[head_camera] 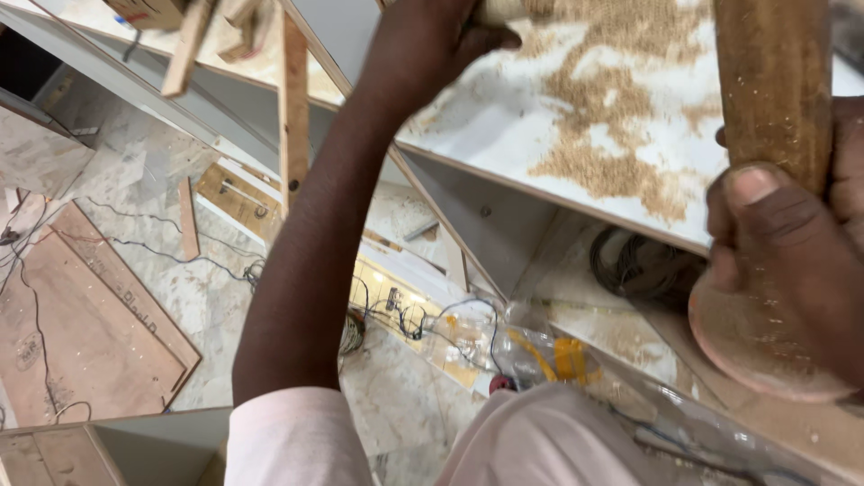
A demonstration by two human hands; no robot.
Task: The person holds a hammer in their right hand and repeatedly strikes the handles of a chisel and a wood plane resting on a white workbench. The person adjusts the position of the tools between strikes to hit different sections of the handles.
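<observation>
Head view: worn on the person's head, looking steeply down, very near the white board (504, 117) and the floor (207, 297) beneath.
Shared: single view only.

A clear plastic bag (540, 355) with yellow inside lies low centre — brown carton (148, 11) top left.

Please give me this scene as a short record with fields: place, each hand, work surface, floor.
place: woodwork area with boards and wires
left hand: reaches forward, closed on a pale rounded object at the top edge, mostly out of view
right hand: gripping a thick brown wooden handle
work surface: white laminated board strewn with tan sawdust
floor: reddish plywood sheet, thin black cables
</observation>
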